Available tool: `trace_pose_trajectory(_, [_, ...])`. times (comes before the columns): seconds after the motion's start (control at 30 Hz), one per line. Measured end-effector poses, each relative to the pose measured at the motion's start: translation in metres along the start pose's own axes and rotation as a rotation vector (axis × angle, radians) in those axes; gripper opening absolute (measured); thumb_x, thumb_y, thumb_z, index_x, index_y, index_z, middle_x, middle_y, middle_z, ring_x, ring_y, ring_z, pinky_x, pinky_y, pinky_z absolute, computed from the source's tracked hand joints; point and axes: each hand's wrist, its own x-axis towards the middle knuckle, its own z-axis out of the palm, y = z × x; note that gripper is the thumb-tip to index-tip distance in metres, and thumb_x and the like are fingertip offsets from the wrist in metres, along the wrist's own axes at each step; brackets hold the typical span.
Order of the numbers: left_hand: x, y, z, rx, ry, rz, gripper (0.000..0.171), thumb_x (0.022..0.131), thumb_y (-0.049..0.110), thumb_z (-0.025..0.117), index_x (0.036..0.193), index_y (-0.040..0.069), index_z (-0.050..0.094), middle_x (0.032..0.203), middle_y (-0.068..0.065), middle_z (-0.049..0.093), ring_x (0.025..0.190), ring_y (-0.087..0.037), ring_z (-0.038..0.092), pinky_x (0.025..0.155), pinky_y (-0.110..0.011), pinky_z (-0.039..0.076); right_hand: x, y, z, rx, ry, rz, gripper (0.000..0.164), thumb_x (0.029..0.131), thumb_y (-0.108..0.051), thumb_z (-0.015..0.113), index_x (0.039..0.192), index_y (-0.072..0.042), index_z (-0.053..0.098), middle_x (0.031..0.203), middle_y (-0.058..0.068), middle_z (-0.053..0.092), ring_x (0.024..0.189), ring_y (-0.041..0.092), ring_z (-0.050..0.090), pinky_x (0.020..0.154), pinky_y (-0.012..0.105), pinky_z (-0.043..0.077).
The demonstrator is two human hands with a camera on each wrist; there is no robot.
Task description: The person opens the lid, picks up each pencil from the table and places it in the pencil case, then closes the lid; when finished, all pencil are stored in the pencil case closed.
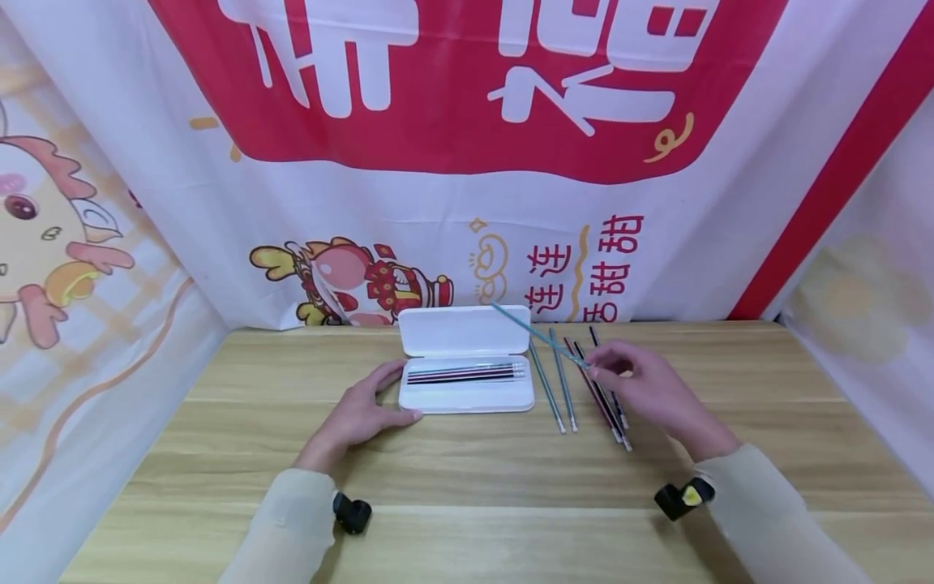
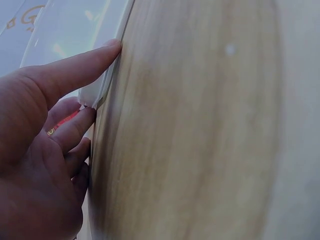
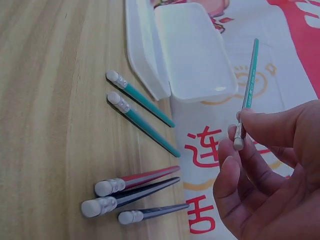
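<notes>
A white pencil case (image 1: 467,397) lies with its lid raised at the back of the table, several pencils (image 1: 460,374) in its tray. At the case's left end, my left hand (image 1: 368,414) rests with the thumb along the front edge and the fingers by the left side; the left wrist view shows the thumb (image 2: 82,70) fairly straight against the case. My right hand (image 3: 275,165) pinches a green pencil (image 3: 251,75) near its eraser end, between thumb and fingers. That pencil is raised above the table, its far end pointing toward the lid (image 3: 195,50).
Two green pencils (image 3: 145,131) lie just right of the case. Farther right, under my right hand, are a dark red pencil (image 3: 142,179) and two dark pencils (image 3: 142,194), erasers toward me. A printed cloth (image 1: 467,195) hangs behind the wooden table (image 1: 467,470).
</notes>
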Motion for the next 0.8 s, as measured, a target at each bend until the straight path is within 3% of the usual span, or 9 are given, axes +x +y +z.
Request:
trace_pose_trajectory(0.13, [0.001,0.000,0.000,-0.003,0.002,0.004,0.091,0.091,0.037,0.088,0.167,0.026,0.039,0.175,-0.007,0.039,0.167,-0.040,0.020,0.133,-0.070,0.014,0.014,-0.007,0.007,-0.065,0.000,-0.036,0.017,0.107,-0.021,0.067,0.121,-0.017,0.075,0.114,0.006,0.075,0.108,0.024,0.065,0.086,0.033,0.053])
trace_pose_trajectory(0.4, [-0.001,0.002,0.001,-0.013,0.002,0.000,0.091,0.092,0.037,0.088,0.167,0.026,0.038,0.175,-0.008,0.039,0.167,-0.041,0.020,0.133,-0.070,0.013,0.037,-0.011,0.025,-0.088,-0.008,-0.098,0.015,0.104,-0.009,0.067,0.115,-0.010,0.077,0.108,0.009,0.075,0.098,0.024,0.065,0.081,0.035,0.055])
trace_pose_trajectory(0.63, [-0.001,0.002,0.002,-0.030,-0.001,-0.013,0.090,0.091,0.036,0.088,0.167,0.028,0.039,0.176,-0.006,0.038,0.168,-0.040,0.018,0.133,-0.071,0.012,0.048,-0.011,0.038,-0.172,-0.006,-0.086,0.013,0.104,-0.010,0.069,0.113,-0.013,0.077,0.111,0.008,0.074,0.105,0.026,0.067,0.094,0.046,0.058])
trace_pose_trajectory(0.8, [-0.001,0.001,0.001,-0.032,0.001,-0.005,0.091,0.091,0.035,0.088,0.167,0.027,0.039,0.175,-0.007,0.038,0.168,-0.040,0.019,0.133,-0.070,0.012,0.050,-0.011,0.040,-0.244,-0.003,-0.080,0.013,0.104,-0.010,0.068,0.112,-0.013,0.078,0.111,0.009,0.073,0.106,0.027,0.067,0.094,0.048,0.059])
